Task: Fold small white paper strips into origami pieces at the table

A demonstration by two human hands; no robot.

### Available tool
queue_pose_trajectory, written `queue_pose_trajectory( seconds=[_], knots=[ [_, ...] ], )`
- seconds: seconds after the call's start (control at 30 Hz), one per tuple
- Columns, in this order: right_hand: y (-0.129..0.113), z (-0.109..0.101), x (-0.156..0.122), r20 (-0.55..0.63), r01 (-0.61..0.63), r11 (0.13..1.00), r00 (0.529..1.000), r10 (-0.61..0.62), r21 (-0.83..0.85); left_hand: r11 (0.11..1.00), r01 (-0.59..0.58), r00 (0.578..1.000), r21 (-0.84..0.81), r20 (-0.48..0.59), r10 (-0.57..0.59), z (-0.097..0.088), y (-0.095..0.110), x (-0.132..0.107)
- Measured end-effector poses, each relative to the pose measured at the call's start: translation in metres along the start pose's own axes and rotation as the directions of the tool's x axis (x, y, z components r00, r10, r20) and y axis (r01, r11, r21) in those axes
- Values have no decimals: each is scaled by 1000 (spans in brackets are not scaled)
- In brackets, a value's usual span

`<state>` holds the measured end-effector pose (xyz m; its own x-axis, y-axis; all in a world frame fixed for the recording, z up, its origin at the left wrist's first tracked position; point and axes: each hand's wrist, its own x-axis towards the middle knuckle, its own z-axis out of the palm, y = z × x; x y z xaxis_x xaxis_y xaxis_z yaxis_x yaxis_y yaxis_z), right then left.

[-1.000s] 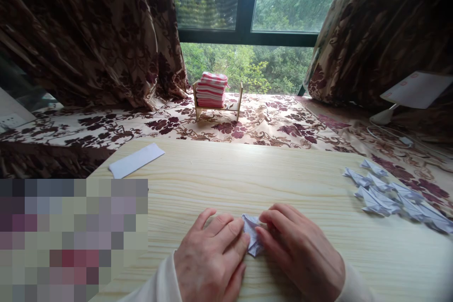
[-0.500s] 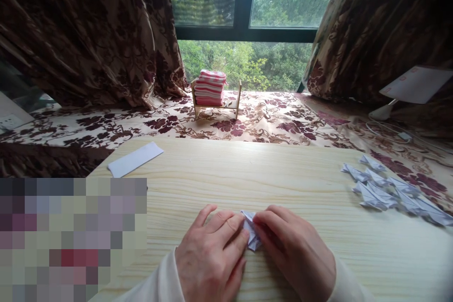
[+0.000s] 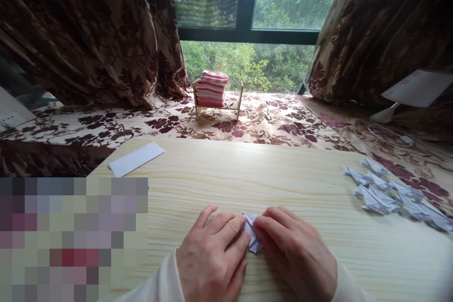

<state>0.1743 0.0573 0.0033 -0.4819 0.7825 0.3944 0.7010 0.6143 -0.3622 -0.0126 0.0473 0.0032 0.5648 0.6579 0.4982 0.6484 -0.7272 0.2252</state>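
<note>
Between my two hands a small folded piece of white paper (image 3: pixel 252 236) lies on the pale wooden table (image 3: pixel 198 179). My left hand (image 3: pixel 215 250) presses the paper's left side with its fingertips, the other fingers bent over the tabletop. From the right, the fingers of my right hand (image 3: pixel 297 245) are drawn together on the paper's other edge, hiding part of it. Faint marks show on the folded surface. Several folded white paper pieces (image 3: pixel 378 198) of a similar pointed shape sit in a group at the table's right side.
A flat white paper strip (image 3: pixel 137 158) rests near the table's far left edge. Beyond the table, a small wooden rack (image 3: pixel 239 99) holds folded red-and-white striped cloths (image 3: pixel 211 89) on a flowered cover. A white lamp (image 3: pixel 417 87) with a cable stands at right. Pixelation masks the lower left.
The view has shifted very slightly. Both hands keep nearly the same hold on the folded paper.
</note>
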Motion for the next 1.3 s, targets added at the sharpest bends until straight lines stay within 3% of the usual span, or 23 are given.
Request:
queue_pose_trajectory(
  seconds=[0.47, 0.87, 1.3],
  knots=[
    [-1, -7, 8, 45, 170, 983, 985, -168, -64, 999, 9, 995, -31, 100, -6, -3, -2, 0],
    [10, -9, -12, 8, 139, 989, 990, -140, 54, 998, 10, 998, -57, 65, -6, -7, -3, 6],
    [11, -4, -17, -28, 145, 987, 989, -148, -66, 999, -7, 996, -50, 88, 11, -5, -4, 5]
  ],
)
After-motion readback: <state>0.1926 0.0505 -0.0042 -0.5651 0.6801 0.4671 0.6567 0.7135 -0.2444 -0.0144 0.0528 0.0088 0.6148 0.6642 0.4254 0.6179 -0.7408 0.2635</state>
